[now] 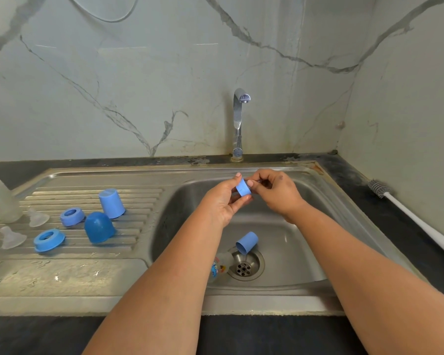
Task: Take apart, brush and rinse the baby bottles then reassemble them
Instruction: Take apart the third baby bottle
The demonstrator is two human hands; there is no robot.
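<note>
Two hands (224, 201) (277, 193) grip collar (243, 187), sink (318, 226) w/ cap (247, 242), bottle (219, 267)

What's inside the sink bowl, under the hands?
A light blue cap lies tipped on its side at the drain. Beside it lies a clear bottle with a colourful picture, partly hidden behind the left forearm, so its full shape cannot be seen.

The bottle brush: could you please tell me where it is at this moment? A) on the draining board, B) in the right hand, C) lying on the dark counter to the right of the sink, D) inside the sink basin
C: the bottle brush lies on the dark counter right of the sink, untouched, while both hands hold a small blue ring over the basin.
</note>
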